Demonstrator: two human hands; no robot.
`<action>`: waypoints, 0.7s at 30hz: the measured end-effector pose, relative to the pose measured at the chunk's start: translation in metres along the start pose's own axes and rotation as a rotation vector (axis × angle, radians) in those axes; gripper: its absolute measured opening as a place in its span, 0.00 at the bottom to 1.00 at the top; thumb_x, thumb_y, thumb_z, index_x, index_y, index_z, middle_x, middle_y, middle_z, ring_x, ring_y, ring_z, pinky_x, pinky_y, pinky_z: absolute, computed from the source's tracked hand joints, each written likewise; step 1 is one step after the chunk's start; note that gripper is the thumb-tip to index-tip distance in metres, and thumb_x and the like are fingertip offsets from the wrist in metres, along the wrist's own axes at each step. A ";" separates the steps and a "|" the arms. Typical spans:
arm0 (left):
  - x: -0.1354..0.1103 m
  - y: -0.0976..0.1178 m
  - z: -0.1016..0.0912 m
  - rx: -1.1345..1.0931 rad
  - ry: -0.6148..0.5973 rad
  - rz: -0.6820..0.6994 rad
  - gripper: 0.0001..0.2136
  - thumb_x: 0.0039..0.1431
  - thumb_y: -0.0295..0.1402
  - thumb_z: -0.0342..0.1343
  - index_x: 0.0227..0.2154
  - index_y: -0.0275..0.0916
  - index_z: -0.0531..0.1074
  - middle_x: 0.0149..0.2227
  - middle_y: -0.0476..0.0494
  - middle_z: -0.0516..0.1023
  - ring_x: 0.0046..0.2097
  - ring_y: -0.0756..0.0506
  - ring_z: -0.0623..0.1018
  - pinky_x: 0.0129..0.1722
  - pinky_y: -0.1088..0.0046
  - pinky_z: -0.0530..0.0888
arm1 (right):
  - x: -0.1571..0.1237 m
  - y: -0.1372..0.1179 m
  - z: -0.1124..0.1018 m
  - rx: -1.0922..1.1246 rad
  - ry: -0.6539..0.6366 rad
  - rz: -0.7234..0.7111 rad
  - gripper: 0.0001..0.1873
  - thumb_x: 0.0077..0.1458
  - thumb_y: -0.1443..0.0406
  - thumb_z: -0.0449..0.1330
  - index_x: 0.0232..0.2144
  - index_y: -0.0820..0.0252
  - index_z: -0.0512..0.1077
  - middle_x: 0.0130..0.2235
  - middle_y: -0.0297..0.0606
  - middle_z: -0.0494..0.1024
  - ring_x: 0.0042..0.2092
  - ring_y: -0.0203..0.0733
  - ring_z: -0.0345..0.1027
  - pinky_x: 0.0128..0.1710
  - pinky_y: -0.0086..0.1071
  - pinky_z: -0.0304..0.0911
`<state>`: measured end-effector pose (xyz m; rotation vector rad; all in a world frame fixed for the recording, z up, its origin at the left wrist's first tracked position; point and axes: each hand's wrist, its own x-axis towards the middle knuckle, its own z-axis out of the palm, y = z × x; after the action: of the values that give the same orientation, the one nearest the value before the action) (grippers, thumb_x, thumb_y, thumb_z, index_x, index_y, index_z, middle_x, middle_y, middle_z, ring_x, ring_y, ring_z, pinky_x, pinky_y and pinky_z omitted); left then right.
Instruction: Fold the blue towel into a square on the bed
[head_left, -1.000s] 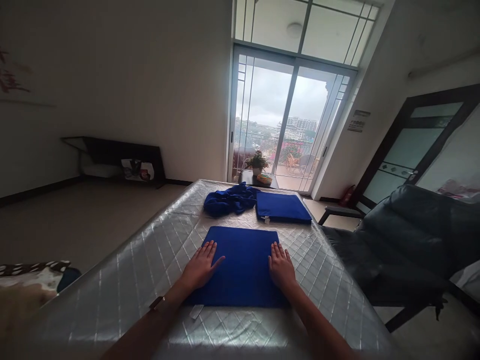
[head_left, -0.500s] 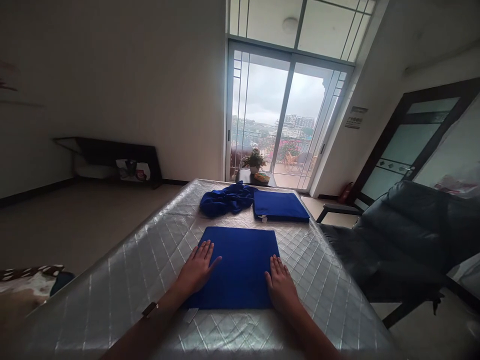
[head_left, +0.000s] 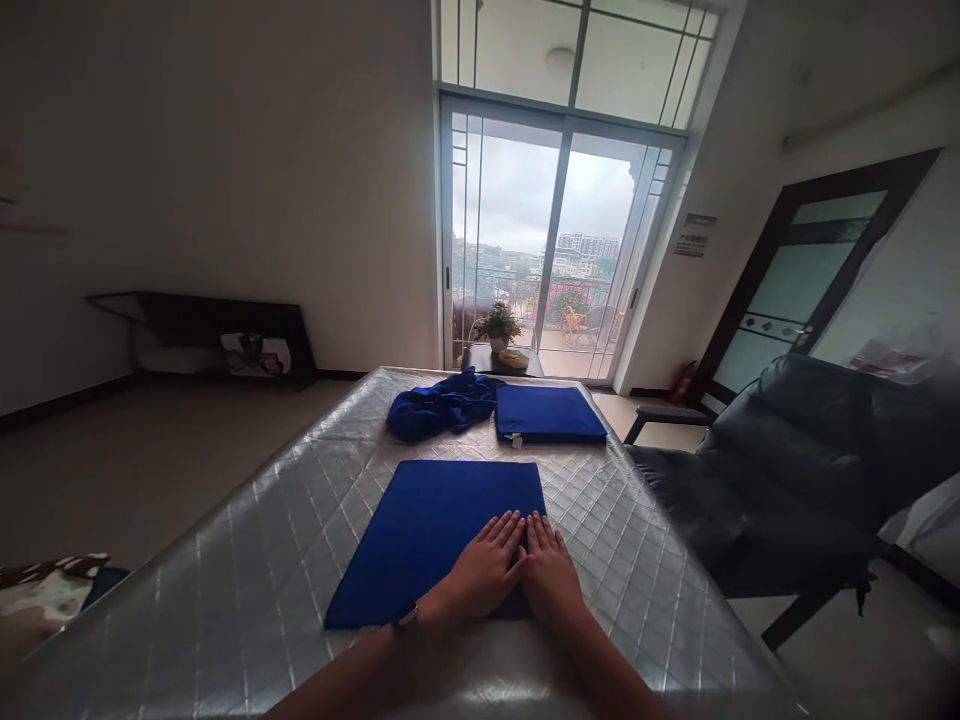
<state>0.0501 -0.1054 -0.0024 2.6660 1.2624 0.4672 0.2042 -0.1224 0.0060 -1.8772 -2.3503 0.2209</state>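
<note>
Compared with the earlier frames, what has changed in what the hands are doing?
The left hand has moved rightward from the left edge of the near folded blue cloth to its right side, meeting the right hand. Nothing was picked up or let go. The right hand stays at the right edge; the crumpled blue cloth and far folded blue cloth lie as before.

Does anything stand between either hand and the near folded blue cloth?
Nothing visible does. The left hand lies on the near cloth and the right hand is at its right edge; the crumpled cloth and other folded cloth lie beyond its far edge.
</note>
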 end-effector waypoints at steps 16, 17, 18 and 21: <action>-0.137 -0.100 -0.053 0.208 -0.113 -0.530 0.33 0.66 0.55 0.34 0.68 0.41 0.45 0.70 0.44 0.43 0.70 0.42 0.46 0.67 0.56 0.50 | 0.001 -0.006 -0.006 0.051 -0.017 0.077 0.32 0.65 0.59 0.39 0.68 0.68 0.47 0.70 0.39 0.44 0.70 0.41 0.34 0.68 0.39 0.33; -0.138 -0.100 -0.053 0.214 -0.103 -0.527 0.33 0.66 0.55 0.34 0.68 0.41 0.46 0.70 0.44 0.44 0.70 0.42 0.46 0.67 0.56 0.50 | 0.000 -0.007 -0.008 0.048 -0.012 0.080 0.32 0.65 0.59 0.39 0.67 0.67 0.47 0.69 0.39 0.45 0.70 0.41 0.35 0.68 0.39 0.33; -0.138 -0.098 -0.053 0.219 -0.094 -0.522 0.33 0.66 0.54 0.34 0.68 0.40 0.46 0.70 0.44 0.44 0.70 0.42 0.46 0.67 0.56 0.49 | -0.001 -0.007 -0.010 0.044 -0.003 0.079 0.32 0.65 0.59 0.39 0.67 0.67 0.48 0.69 0.39 0.45 0.70 0.41 0.36 0.68 0.39 0.33; -0.135 -0.093 -0.055 0.218 -0.101 -0.523 0.33 0.66 0.54 0.34 0.67 0.40 0.47 0.70 0.44 0.43 0.70 0.42 0.46 0.68 0.57 0.48 | -0.007 -0.010 -0.020 0.024 0.045 0.053 0.31 0.66 0.59 0.39 0.67 0.67 0.50 0.69 0.40 0.48 0.70 0.41 0.37 0.68 0.40 0.33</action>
<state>-0.1167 -0.1503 -0.0048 2.3316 1.9814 0.1227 0.1999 -0.1310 0.0276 -1.9146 -2.2608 0.2093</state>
